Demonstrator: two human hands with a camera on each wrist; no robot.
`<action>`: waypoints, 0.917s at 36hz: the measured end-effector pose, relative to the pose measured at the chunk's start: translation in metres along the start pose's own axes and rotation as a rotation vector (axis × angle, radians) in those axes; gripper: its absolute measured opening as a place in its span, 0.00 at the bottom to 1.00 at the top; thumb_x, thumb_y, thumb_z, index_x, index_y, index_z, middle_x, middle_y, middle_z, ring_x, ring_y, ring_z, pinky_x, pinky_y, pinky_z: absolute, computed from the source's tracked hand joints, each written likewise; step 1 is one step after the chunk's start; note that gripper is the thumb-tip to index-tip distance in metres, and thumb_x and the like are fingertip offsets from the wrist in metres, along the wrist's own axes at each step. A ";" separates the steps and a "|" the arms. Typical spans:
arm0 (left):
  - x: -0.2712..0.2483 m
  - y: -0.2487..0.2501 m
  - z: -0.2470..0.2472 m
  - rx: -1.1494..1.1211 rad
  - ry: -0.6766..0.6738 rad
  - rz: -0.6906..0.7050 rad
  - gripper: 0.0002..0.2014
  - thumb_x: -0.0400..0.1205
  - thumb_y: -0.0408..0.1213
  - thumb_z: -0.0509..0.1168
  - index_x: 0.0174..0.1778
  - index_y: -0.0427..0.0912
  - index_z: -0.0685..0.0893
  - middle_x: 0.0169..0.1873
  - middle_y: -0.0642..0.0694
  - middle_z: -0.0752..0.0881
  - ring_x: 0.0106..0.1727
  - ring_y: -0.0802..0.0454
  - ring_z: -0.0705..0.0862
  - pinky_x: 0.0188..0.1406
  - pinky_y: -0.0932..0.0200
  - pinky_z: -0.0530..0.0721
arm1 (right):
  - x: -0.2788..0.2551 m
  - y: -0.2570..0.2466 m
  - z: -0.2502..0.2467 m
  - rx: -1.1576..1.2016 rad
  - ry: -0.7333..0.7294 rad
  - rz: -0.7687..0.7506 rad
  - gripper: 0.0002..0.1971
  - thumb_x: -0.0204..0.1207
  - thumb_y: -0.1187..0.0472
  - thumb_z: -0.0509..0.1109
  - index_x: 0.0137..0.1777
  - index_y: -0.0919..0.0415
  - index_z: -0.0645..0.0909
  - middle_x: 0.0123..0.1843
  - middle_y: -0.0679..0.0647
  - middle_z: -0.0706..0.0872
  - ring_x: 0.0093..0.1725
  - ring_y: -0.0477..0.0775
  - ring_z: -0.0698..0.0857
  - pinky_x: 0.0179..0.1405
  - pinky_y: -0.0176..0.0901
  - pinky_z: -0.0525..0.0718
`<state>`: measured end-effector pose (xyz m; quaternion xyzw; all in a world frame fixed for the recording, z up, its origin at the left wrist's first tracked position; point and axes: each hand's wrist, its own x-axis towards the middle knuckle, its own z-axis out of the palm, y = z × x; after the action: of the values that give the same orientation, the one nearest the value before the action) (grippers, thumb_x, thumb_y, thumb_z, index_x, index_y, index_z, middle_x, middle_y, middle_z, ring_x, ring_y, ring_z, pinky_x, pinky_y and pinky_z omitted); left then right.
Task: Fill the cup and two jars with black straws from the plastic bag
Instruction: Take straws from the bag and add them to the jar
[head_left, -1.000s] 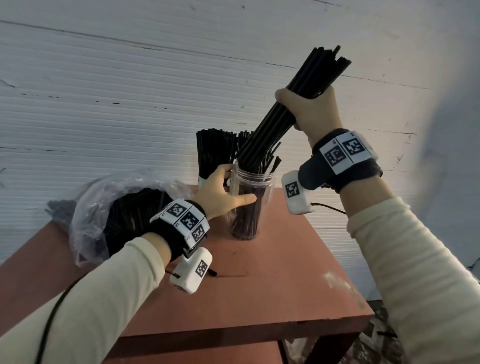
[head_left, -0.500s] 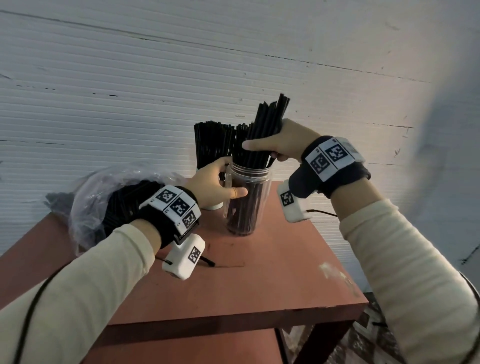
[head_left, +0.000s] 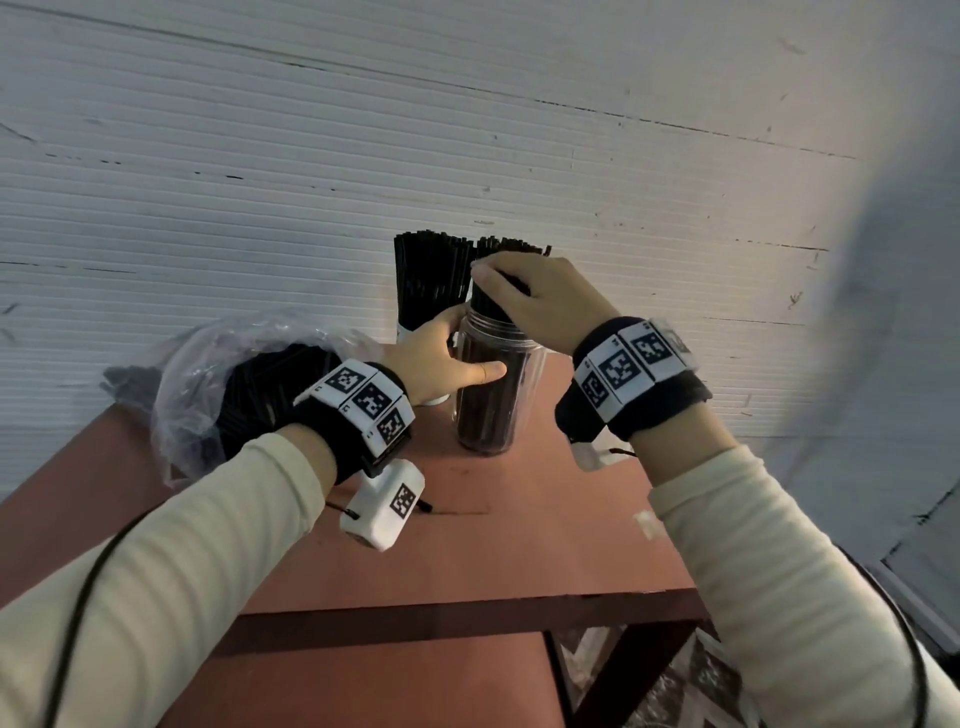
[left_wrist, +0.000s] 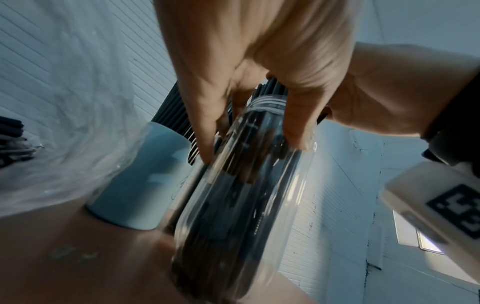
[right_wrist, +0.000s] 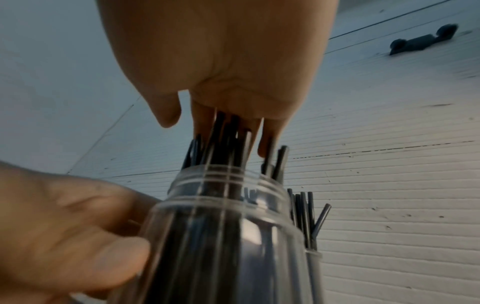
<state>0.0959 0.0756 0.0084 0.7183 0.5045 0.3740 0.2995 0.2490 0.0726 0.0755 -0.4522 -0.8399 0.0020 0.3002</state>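
A clear jar (head_left: 493, 410) (left_wrist: 241, 205) (right_wrist: 221, 236) packed with black straws (right_wrist: 226, 139) stands on the red-brown table (head_left: 467, 551). My left hand (head_left: 457, 358) (left_wrist: 246, 131) grips the jar's side just below the threaded neck. My right hand (head_left: 519, 306) (right_wrist: 233, 82) lies on top of the straws, its fingers pressing on their upper ends and its thumb apart. Behind the jar stand a white cup (left_wrist: 137, 185) full of straws (head_left: 428, 280) and another straw-filled container (head_left: 514, 247). The plastic bag (head_left: 234, 374) with more straws lies at the left.
The table stands against a ribbed white wall (head_left: 467, 156). Its front edge (head_left: 467, 618) and right edge are close by, with floor below at the right. A bare patch of tabletop lies in front of the jar.
My right hand has come down with the raised bundle of straws, which now stands inside the jar. The hand went from gripping the bundle to lying on its top. My left hand kept hold of the jar.
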 end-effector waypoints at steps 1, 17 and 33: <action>-0.001 0.001 0.001 -0.029 -0.006 0.009 0.35 0.77 0.42 0.76 0.79 0.49 0.69 0.61 0.59 0.78 0.67 0.60 0.75 0.64 0.69 0.68 | 0.000 0.000 0.001 -0.012 0.026 -0.012 0.20 0.86 0.46 0.56 0.71 0.52 0.79 0.68 0.48 0.83 0.67 0.44 0.78 0.66 0.37 0.72; -0.063 -0.008 -0.085 0.115 0.356 0.042 0.15 0.77 0.28 0.65 0.50 0.54 0.87 0.49 0.58 0.88 0.49 0.56 0.87 0.52 0.63 0.81 | -0.024 -0.060 0.046 0.060 -0.462 0.041 0.13 0.77 0.50 0.72 0.58 0.55 0.82 0.47 0.49 0.85 0.45 0.46 0.82 0.47 0.38 0.80; -0.116 -0.059 -0.152 0.367 0.226 -0.148 0.22 0.76 0.28 0.69 0.65 0.52 0.83 0.60 0.45 0.87 0.54 0.35 0.86 0.55 0.49 0.83 | -0.019 -0.093 0.114 -0.183 -0.896 0.145 0.18 0.76 0.61 0.74 0.60 0.58 0.70 0.38 0.49 0.83 0.30 0.49 0.82 0.25 0.36 0.78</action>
<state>-0.0858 -0.0076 0.0162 0.6754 0.6457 0.3309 0.1321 0.1282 0.0337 -0.0022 -0.4889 -0.8498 0.1438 -0.1343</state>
